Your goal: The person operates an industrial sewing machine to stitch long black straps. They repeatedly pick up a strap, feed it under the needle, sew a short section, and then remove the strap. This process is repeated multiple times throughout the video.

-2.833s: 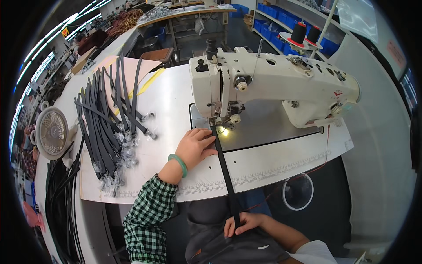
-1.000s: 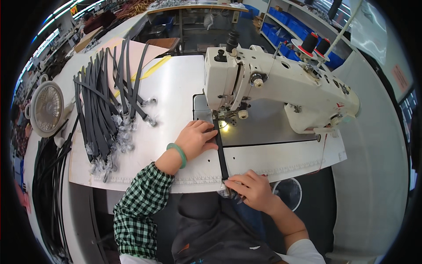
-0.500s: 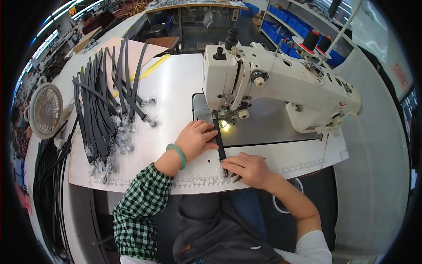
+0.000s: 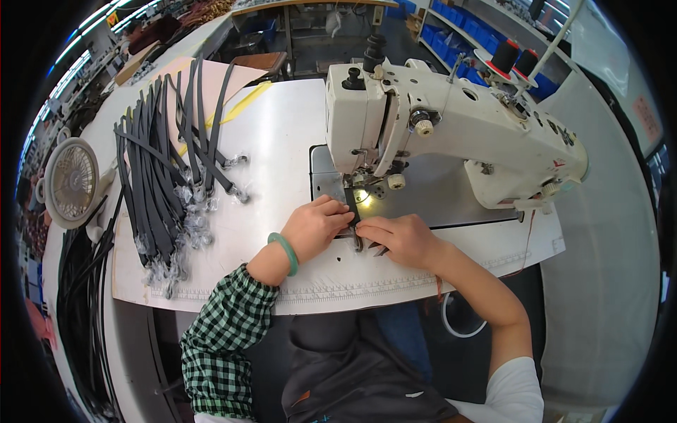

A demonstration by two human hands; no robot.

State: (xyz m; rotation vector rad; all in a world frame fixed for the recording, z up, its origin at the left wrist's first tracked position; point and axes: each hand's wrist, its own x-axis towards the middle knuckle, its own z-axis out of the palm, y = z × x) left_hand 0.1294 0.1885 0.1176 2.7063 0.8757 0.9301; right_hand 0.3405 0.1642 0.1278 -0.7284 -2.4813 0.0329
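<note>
The strap (image 4: 355, 200) is black, the pile (image 4: 161, 225) dark grey with whitish ends (image 4: 169, 271). Cream machine (image 4: 437, 116), black knobs (image 4: 353, 79), red mark (image 4: 558, 163). The plate (image 4: 437, 206) is silver-grey; the table (image 4: 271, 155) is white with dark ruler marks (image 4: 331, 287). Pale pink sheet (image 4: 241, 73), yellow strips (image 4: 245, 103). 2 black spools (image 4: 505, 56) sit on red bases. The bangle (image 4: 288, 247) is jade green, the left sleeve (image 4: 229, 317) black and pale green check, the right (image 4: 515, 391) plain white. Charcoal apron (image 4: 360, 374), blue bins (image 4: 486, 51).

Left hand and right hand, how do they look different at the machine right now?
The left hand has a green bangle at its wrist; the right hand has a bare wrist.
A checked sleeve covers the left hand's forearm, while the right hand's forearm is bare below a white sleeve.
Both touch the black strap.
</note>
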